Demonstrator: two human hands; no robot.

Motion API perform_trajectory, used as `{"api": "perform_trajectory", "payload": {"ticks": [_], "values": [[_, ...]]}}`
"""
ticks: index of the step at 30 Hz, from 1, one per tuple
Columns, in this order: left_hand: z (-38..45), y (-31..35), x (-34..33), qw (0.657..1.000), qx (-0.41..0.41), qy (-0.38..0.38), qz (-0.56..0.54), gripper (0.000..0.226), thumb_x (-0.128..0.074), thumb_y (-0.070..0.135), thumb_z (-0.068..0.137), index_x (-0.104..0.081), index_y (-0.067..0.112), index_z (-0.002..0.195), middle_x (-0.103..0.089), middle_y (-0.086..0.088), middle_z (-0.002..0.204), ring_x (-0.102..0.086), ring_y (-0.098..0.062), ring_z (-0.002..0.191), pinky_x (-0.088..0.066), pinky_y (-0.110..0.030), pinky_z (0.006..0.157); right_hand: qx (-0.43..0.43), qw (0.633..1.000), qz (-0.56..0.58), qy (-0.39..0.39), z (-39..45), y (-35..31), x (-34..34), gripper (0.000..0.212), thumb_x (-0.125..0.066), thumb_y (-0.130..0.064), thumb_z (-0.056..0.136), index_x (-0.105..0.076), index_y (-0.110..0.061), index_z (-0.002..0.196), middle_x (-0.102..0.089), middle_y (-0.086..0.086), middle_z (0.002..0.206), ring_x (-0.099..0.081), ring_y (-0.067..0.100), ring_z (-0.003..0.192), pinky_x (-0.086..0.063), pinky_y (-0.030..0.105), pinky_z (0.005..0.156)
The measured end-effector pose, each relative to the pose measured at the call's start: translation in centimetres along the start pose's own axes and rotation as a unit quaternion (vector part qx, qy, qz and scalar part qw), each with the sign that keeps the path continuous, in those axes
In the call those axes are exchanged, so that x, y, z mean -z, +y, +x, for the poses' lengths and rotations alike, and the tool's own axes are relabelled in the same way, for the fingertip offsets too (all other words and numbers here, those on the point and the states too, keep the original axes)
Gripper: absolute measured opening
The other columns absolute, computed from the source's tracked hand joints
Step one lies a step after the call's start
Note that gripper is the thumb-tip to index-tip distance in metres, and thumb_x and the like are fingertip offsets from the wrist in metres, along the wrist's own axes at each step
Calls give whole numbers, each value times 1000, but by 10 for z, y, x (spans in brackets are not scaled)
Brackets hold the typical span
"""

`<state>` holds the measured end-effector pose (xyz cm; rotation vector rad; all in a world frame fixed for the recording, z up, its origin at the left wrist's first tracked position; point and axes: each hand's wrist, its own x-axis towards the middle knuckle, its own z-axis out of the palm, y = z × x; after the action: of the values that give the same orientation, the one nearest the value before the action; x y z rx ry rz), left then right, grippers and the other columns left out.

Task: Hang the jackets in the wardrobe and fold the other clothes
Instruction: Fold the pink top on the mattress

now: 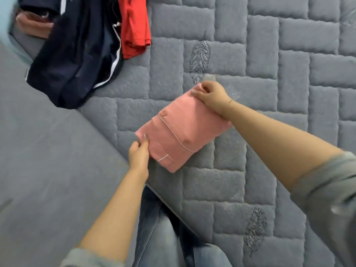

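From the head camera, a pink shirt (181, 128) lies folded into a compact rectangle on the grey quilted mattress (269, 54), close to the near edge of the bed. Two buttons and a line of pale piping show on its top face, along with a small pocket edge. The left hand (139, 154) pinches the near-left corner of the bundle between thumb and fingers. The right hand (212, 95) curls round the far corner, fingers tucked over the edge of the cloth. Both grips are closed on the fabric, at opposite ends of the fold.

At the upper left, well apart from the pink shirt, a dark navy garment (77, 60) with a white stripe lies in a loose heap beside a red garment (134, 26). Neither is folded. A further pinkish item (32, 26) sits at the far left corner, too blurred to name.

Judging by the tidy shape, the folding of this shirt looks nearly or fully done, and the hands seem to be squaring it off or about to lift it. The next move likely calls for keeping both corners held evenly so the layers do not slip open, then setting the bundle down flat. The heap at the upper left remains to be sorted; whether the navy piece is a jacket for the wardrobe cannot be told from here.
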<state>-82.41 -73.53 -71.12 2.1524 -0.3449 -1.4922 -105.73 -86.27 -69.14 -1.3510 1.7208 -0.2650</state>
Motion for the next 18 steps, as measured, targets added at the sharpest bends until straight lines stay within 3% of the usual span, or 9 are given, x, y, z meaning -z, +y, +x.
{"api": "perform_trajectory", "payload": {"ticks": [4, 7, 9, 12, 14, 16, 18], "values": [[1, -1, -5, 999, 30, 36, 3, 31, -59, 48, 93, -53, 18, 92, -62, -7, 115, -58, -23, 103, -48, -40, 98, -20, 998, -46, 39, 2, 8, -15, 48, -62, -35, 94, -27, -19, 64, -42, 0, 64, -45, 24, 74, -39, 42, 71], [-6, 11, -9, 989, 94, 6, -117, 50, -76, 57, 76, -45, 27, 102, -56, -3, 128, -58, -20, 115, -48, -46, 102, -30, 999, 1, 28, -7, 8, -6, 36, -68, -45, 88, -54, -14, 78, -59, 2, 76, -54, 19, 77, -43, 36, 71], [-13, 15, -12, 986, 100, -32, -126, 62, -81, 55, 70, -46, 26, 113, -55, 0, 131, -58, -17, 116, -47, -45, 103, -52, 996, 71, -20, -20, 6, 3, 29, -75, -42, 83, -64, -17, 92, -67, -4, 83, -61, 10, 76, -50, 29, 69], [-24, 18, -9, 996, 7, -30, -78, 50, -83, 36, 75, -56, 18, 113, -58, -7, 130, -61, -17, 113, -48, -37, 101, -65, 979, 191, -20, -40, 2, 14, 22, -80, -27, 81, -68, -21, 99, -68, -6, 84, -63, 6, 74, -54, 21, 66], [-34, 21, 0, 993, -53, -52, -94, 43, -83, 26, 76, -62, 17, 113, -69, -3, 118, -65, -15, 108, -53, -30, 93, -62, 959, 277, -17, -56, 1, 23, 25, -81, -22, 79, -70, -20, 101, -71, -6, 87, -65, 7, 77, -54, 21, 68], [-49, 19, 12, 984, -116, -117, -73, 36, -84, 23, 74, -67, 21, 106, -74, 6, 104, -68, -10, 99, -53, -21, 82, -57, 943, 326, -29, -79, 8, 40, 30, -81, -22, 73, -72, -21, 101, -74, -3, 93, -68, 9, 85, -56, 21, 74], [-73, 10, 20, 959, -192, -205, 15, 29, -85, 24, 72, -66, 25, 95, -72, 14, 93, -64, -2, 86, -50, -15, 76, -47, 948, 310, -47, -112, 24, 61, 31, -80, -20, 71, -75, -21, 101, -75, 1, 101, -69, 9, 93, -56, 21, 81]]}}
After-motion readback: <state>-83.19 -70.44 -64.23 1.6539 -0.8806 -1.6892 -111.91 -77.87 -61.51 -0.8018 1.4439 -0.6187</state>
